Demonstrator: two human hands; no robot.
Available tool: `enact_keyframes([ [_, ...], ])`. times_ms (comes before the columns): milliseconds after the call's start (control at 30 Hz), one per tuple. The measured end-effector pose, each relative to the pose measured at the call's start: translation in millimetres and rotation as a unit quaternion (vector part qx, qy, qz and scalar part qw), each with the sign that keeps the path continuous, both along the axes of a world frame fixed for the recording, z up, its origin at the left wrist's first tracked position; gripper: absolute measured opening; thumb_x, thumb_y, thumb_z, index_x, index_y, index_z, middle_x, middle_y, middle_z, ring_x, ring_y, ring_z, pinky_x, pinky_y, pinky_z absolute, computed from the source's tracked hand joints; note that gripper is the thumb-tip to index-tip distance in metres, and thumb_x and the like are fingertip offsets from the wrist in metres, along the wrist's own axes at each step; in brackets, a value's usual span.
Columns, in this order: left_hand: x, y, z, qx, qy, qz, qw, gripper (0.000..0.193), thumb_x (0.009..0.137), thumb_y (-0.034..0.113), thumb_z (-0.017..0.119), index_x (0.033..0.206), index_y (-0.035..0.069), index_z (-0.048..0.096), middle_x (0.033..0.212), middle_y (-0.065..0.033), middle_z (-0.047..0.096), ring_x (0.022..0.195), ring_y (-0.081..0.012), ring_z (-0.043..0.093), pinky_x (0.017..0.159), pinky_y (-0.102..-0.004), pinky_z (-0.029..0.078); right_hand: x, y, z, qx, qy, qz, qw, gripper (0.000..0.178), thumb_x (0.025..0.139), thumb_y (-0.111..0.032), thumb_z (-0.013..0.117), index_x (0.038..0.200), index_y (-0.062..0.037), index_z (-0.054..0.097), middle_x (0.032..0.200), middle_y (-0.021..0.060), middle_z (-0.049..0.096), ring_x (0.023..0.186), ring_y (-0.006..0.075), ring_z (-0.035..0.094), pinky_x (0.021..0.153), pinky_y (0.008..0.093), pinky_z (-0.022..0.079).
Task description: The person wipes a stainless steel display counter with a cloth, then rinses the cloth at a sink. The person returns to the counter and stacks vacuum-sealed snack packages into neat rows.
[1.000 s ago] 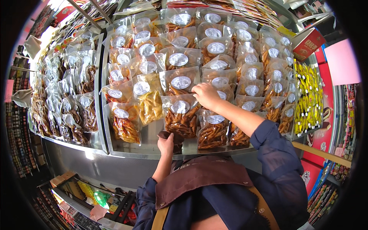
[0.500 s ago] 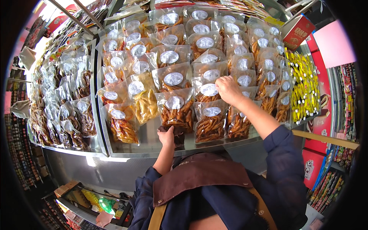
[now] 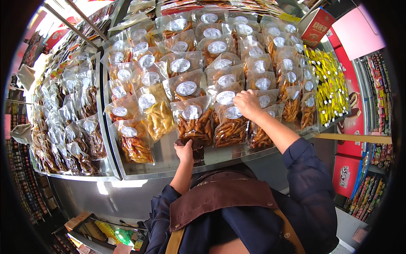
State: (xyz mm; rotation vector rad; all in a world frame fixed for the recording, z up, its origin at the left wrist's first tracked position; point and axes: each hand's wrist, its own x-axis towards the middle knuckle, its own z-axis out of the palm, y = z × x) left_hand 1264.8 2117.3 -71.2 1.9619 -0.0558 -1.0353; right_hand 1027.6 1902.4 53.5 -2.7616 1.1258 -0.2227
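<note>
My left hand (image 3: 185,150) is closed on a dark brown, cloth-like piece (image 3: 197,145) at the lower edge of a clear bag of brown chicken feet (image 3: 193,127). That bag has an oval white label. To the right, my right hand (image 3: 248,105) has its fingers bent down and closed at the top right edge of a front-row bag of chicken feet (image 3: 230,132). Its fingertips are partly hidden. A labelled bag (image 3: 225,97) stands right behind it, close to those fingers. Paler yellow pieces fill another bag (image 3: 158,118) on the left.
Several rows of similar bags fill the metal tray (image 3: 169,163). Dark vacuum packs (image 3: 91,135) lie in the left tray. Yellow packets (image 3: 330,89) and a red box (image 3: 316,27) stand at the right. A wooden bar (image 3: 355,137) juts out beyond the right end.
My right hand has come slightly nearer, onto the front bag's top edge, and that bag sits a little farther back. My left hand stays in place. The view has tilted slightly.
</note>
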Motion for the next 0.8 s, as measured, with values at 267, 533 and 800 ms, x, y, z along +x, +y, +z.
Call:
enact_keyframes([
  [267, 22, 24, -24, -0.054, 0.064, -0.086, 0.993, 0.064, 0.07, 0.016, 0.076, 0.123, -0.002, 0.045, 0.115, -0.0159, 0.058, 0.1, -0.0262, 0.059, 0.087, -0.0349, 0.048, -5, 17, -9, 0.046, -0.015, -0.063, 0.997, 0.006, 0.08, -0.011, 0.055, 0.075, -0.01, 0.059, 0.08, 0.0037, 0.06, 0.089, 0.0243, 0.057, 0.079, 0.0415, 0.037],
  [533, 15, 32, 7, -0.095, 0.048, -0.037, 0.994, 0.044, 0.075, 0.007, 0.07, 0.113, -0.001, 0.049, 0.104, -0.0129, 0.06, 0.09, -0.0228, 0.062, 0.078, -0.0343, 0.052, -17, 49, -3, -0.019, -0.12, -0.158, 0.98, 0.026, 0.082, -0.008, 0.064, 0.107, -0.0044, 0.059, 0.108, 0.0126, 0.059, 0.108, 0.0282, 0.053, 0.1, 0.0402, 0.035],
  [800, 8, 25, 15, -0.124, 0.063, -0.034, 0.99, 0.03, 0.076, 0.004, 0.068, 0.103, 0.001, 0.055, 0.093, -0.01, 0.062, 0.079, -0.0207, 0.063, 0.07, -0.0325, 0.053, -109, 108, -45, 0.03, 0.016, -0.357, 0.934, 0.072, 0.085, -0.032, 0.061, 0.142, -0.0034, 0.027, 0.145, 0.0265, 0.026, 0.13, 0.0436, 0.029, 0.105, 0.0536, 0.025],
])
